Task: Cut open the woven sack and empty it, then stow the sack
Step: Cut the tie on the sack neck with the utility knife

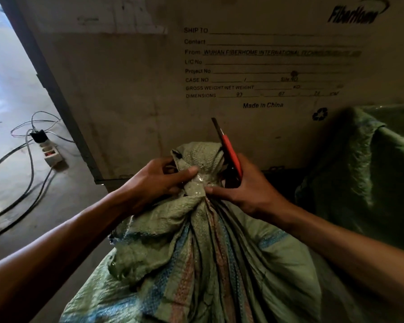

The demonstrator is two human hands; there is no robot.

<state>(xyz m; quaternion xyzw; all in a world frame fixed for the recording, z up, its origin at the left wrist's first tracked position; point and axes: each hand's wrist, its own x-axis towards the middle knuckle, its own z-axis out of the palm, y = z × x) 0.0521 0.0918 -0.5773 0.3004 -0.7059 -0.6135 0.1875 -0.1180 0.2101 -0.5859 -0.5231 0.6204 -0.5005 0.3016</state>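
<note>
A green woven sack [196, 264] with blue and red stripes stands upright in front of me, its mouth gathered into a taped neck [195, 185] with a tuft of fabric above. My left hand [159, 180] pinches the neck from the left, thumb on the shiny tape. My right hand [245, 187] holds a red-handled utility knife [230, 152] against the right side of the tuft. The blade points up and away, and the forefinger touches the tape.
A large printed cardboard box [149, 89] stands close behind the sack. Another green woven sack [364, 173] slumps at the right. On the concrete floor at the left lie a power strip [50, 153] and several cables [28, 183].
</note>
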